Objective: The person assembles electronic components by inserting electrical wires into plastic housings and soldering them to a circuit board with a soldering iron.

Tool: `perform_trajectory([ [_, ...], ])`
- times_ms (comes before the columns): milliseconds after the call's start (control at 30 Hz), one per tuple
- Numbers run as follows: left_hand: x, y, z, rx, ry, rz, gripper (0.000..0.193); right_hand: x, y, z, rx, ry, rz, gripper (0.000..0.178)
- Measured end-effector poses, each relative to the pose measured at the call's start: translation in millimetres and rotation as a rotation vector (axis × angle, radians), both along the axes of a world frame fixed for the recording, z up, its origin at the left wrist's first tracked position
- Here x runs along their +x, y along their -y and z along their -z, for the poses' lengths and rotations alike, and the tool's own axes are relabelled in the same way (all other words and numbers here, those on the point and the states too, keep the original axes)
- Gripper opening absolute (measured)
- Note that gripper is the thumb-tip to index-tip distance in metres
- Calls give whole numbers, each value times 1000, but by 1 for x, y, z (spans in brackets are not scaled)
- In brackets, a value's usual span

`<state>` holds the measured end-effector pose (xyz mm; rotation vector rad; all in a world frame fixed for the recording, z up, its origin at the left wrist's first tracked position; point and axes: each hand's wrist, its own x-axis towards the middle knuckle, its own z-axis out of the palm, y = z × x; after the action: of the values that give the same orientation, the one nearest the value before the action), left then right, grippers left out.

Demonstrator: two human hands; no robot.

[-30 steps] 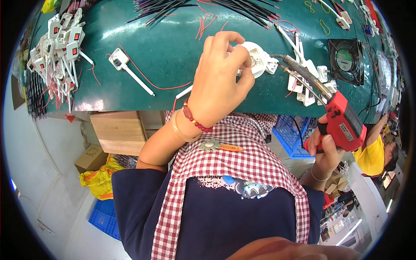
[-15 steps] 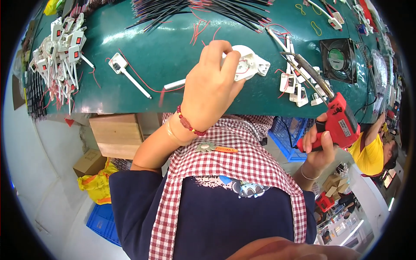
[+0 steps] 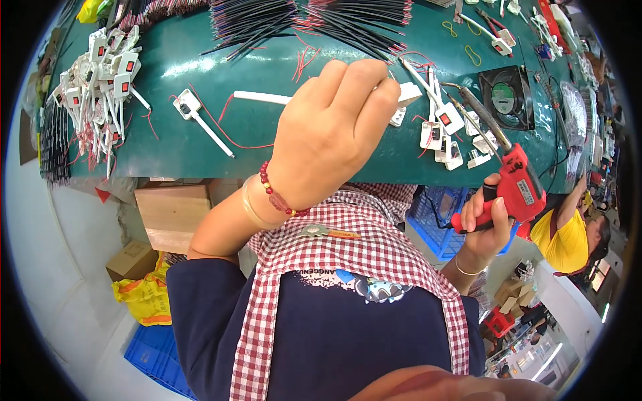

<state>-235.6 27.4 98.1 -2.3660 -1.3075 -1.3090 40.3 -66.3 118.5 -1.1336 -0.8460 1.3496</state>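
My left hand (image 3: 338, 123) is closed, knuckles up, over the green table, on a white plastic housing (image 3: 408, 95) that shows past its fingers on the right. The fingertips are hidden. A white tube (image 3: 261, 97) sticks out to the left of the hand, a thin red wire (image 3: 224, 110) at its end. My right hand (image 3: 491, 224) grips the handle of a red soldering gun (image 3: 523, 190) at the table's near edge. Its metal tip points up and left, above a small cluster of white housings with red switches (image 3: 445, 119).
A heap of white switch pieces (image 3: 100, 73) lies at the left, with one single piece (image 3: 187, 103) beside it. Black wire bundles (image 3: 254, 27) lie at the back. A black fan (image 3: 506, 97), red-handled pliers (image 3: 491, 23) and yellow rubber bands (image 3: 473, 55) are on the right.
My left hand has turned and lifted the white housing, which now shows edge-on; its tube has swung up and left. The soldering gun stays in my right hand, nearly unmoved.
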Motion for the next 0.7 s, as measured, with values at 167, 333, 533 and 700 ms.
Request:
perform_trajectory([
  [167, -1, 0, -7, 30, -37, 2, 27, 0, 3, 0, -1, -13, 24, 38],
  [333, -4, 5, -9, 56, -67, -28, 26, -3, 0, 1, 7, -20, 2, 39],
  [533, -51, 2, -9, -273, 76, -338, 47, 11, 5, 15, 32, -108, -18, 37],
  [700, -195, 17, 30, -372, 55, -896, 49, 11, -2, 16, 24, -85, -33, 36],
])
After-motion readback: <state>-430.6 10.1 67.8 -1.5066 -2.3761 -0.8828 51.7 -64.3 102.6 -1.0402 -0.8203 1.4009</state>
